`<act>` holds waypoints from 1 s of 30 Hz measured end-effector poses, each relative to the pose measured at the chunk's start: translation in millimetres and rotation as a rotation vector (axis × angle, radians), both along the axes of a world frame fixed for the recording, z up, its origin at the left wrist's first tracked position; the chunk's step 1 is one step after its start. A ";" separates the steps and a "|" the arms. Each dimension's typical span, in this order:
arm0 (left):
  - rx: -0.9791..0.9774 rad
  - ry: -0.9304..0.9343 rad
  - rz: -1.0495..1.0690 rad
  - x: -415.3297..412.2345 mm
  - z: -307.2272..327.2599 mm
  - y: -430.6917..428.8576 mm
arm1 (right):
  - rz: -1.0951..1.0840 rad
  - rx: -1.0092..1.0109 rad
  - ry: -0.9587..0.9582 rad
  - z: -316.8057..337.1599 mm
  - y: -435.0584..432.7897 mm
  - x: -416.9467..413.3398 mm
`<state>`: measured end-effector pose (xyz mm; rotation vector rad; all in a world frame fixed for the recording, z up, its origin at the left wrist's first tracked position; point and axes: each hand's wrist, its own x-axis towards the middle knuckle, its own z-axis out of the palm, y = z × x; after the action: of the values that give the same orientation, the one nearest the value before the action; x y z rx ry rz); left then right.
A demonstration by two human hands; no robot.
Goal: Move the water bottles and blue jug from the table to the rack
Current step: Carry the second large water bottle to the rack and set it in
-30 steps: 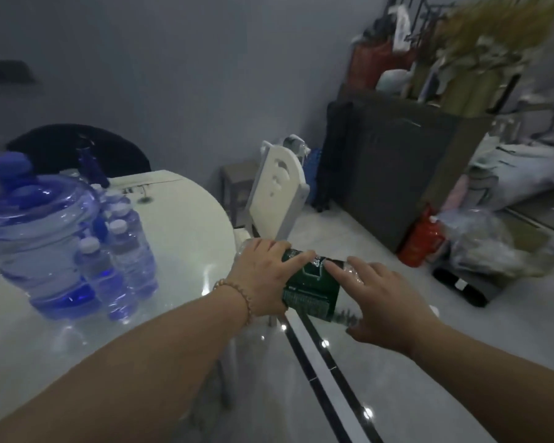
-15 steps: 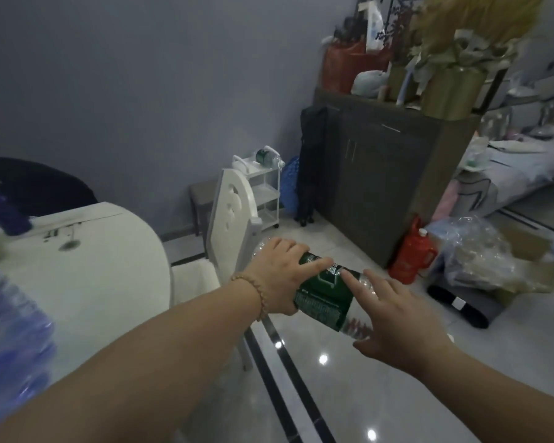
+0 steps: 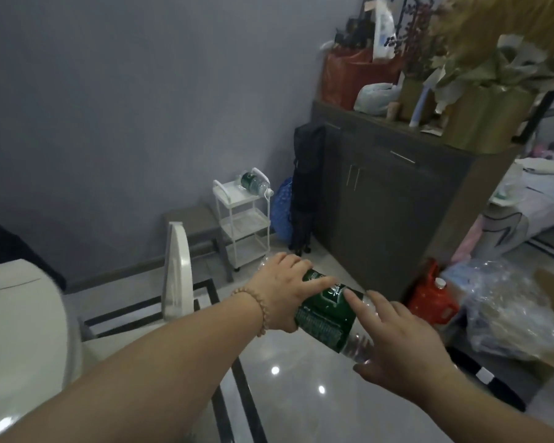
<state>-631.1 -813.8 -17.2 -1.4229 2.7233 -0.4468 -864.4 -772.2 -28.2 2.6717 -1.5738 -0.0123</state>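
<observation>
I carry a clear water bottle with a green label [image 3: 325,310] lying on its side in front of me. My left hand [image 3: 285,290] grips its upper end from above. My right hand [image 3: 397,340] holds its lower end, fingers laid along the bottle. Ahead by the wall stands a small white three-shelf rack [image 3: 240,219]. A second green-label bottle [image 3: 253,182] lies on its side on the rack's top shelf. The blue jug and the small bottles are out of view.
The white round table's edge [image 3: 23,314] is at lower left, a white chair [image 3: 176,266] beside it. A grey stool [image 3: 192,222] stands left of the rack. A dark cabinet [image 3: 397,203] is on the right, with a red jug [image 3: 429,298] and plastic bags [image 3: 509,308] on the floor.
My view has swung right, away from the table; the blue jug and small bottles have left the frame. The rack has come closer. Both hands still hold the green-label bottle.
</observation>
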 end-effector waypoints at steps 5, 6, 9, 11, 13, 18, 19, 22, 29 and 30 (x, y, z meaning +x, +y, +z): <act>0.042 0.012 0.174 13.0 -10.7 -92.5 | 0.140 0.040 -0.013 -8.7 -127.2 11.4; 0.051 0.011 0.201 16.6 -9.6 -108.0 | 0.166 0.047 -0.016 -7.0 -148.7 16.1; 0.053 0.012 0.279 36.4 -8.3 -155.5 | 0.266 0.055 -0.016 -3.6 -215.5 34.7; 0.068 0.013 0.314 53.1 -7.2 -182.8 | 0.307 0.062 -0.021 -2.7 -253.3 51.6; 0.082 0.013 0.337 73.1 -10.2 -209.4 | 0.341 0.076 -0.030 -7.8 -285.7 72.1; 0.082 -0.023 0.359 131.6 -32.7 -300.2 | 0.354 0.088 -0.044 -36.9 -379.1 135.4; 0.086 -0.024 0.353 146.0 -39.1 -324.3 | 0.342 0.088 -0.045 -44.0 -401.4 150.6; 0.073 -0.037 0.328 185.5 -47.6 -392.4 | 0.301 0.073 -0.034 -53.9 -461.5 189.9; 0.110 -0.051 0.344 252.9 -63.1 -522.2 | 0.251 0.086 -0.005 -68.5 -584.4 261.9; 0.123 -0.052 0.346 260.1 -66.8 -540.1 | 0.245 0.100 -0.003 -72.5 -602.0 269.3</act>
<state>-371.0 -1353.9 -84.0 -1.7696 2.3487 -0.2854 -595.0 -1374.2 -100.8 2.9237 -1.2679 -0.0809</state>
